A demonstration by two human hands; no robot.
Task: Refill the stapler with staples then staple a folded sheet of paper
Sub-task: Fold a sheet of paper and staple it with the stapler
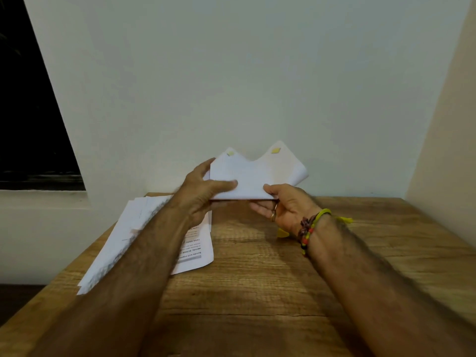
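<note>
I hold a folded white sheet of paper (pixel 255 173) up above the far part of the wooden table (pixel 257 292). Two small yellow marks show near its upper corners. My left hand (pixel 206 194) pinches its lower left edge, thumb lying across the front. Its lower right corner is pinched by my right hand (pixel 283 207), which wears a ring and wrist bands. A small yellow object (pixel 282 233) lies on the table under my right wrist, mostly hidden. I see no stapler.
A loose stack of white printed sheets (pixel 195 253) lies on the table's left side under my left forearm. A white wall stands right behind the table. A dark window (pixel 31 124) is at the far left.
</note>
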